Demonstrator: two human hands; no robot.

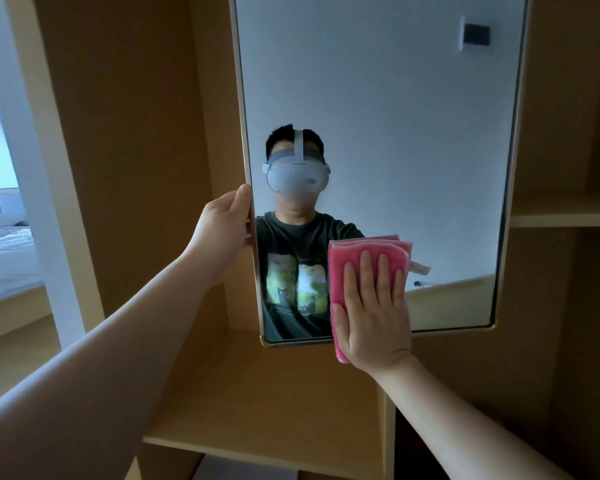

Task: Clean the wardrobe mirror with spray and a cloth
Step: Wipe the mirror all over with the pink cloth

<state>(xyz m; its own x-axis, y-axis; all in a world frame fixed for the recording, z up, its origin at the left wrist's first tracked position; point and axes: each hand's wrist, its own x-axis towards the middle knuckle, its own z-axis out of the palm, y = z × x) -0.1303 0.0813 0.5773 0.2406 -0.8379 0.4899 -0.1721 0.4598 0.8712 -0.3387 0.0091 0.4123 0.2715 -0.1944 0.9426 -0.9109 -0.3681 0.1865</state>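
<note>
The wardrobe mirror is a tall glass panel in a thin pale frame, swung out in front of me. My left hand grips its left edge, thumb on the front of the frame. My right hand lies flat, fingers spread, pressing a folded pink cloth against the lower part of the glass, near the bottom edge. The cloth's lower end hangs just below the frame. The glass reflects a person in a headset and a dark printed T-shirt. No spray bottle is in view.
Wooden wardrobe panels surround the mirror. A shelf juts out just below it, and another shelf sits at the right. A doorway at the far left opens onto a bed with white bedding.
</note>
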